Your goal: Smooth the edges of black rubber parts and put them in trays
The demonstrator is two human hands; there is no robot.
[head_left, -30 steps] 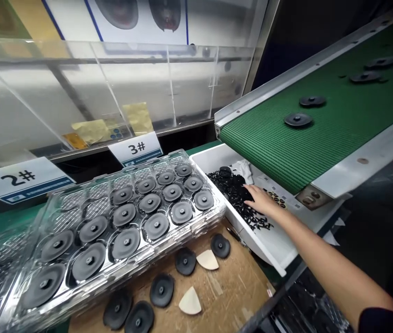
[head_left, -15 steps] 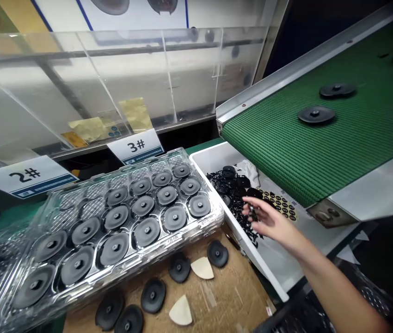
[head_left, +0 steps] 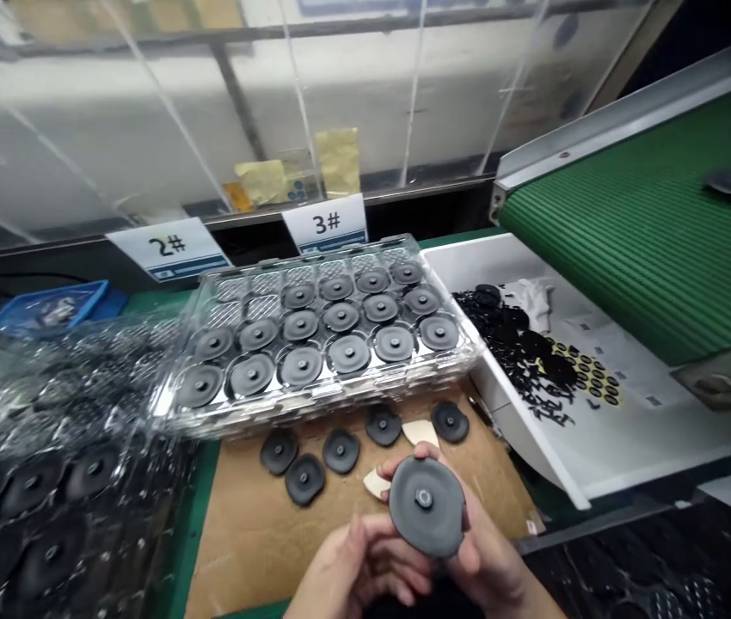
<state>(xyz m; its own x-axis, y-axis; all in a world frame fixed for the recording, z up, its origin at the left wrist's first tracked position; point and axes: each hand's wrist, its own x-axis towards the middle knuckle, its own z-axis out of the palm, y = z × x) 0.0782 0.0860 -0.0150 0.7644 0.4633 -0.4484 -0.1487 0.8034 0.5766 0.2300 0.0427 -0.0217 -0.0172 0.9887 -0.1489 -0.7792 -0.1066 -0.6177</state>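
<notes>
Low at centre frame, your left hand (head_left: 365, 572) and right hand (head_left: 485, 550) hold a black rubber diaphragm (head_left: 426, 507) between curled fingers — beyond them, a clear plastic tray (head_left: 452, 301) holds rows of diaphragms — and a white bin (head_left: 533, 451) at right holds loose black parts (head_left: 520, 352).

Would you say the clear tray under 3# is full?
No: the clear tray has black diaphragms in most pockets, but its far-left pockets are empty.

Bright, even light from overhead — hard glare along the clear plastic tray (head_left: 327, 413) and the film-wrapped stack (head_left: 30, 387) at near left. The black rubber diaphragm (head_left: 426, 507) shows only a dull sheen. The acrylic panel (head_left: 211, 103) bows at the wide-angle edges; near right falls dark — detail soft throughout.
</notes>
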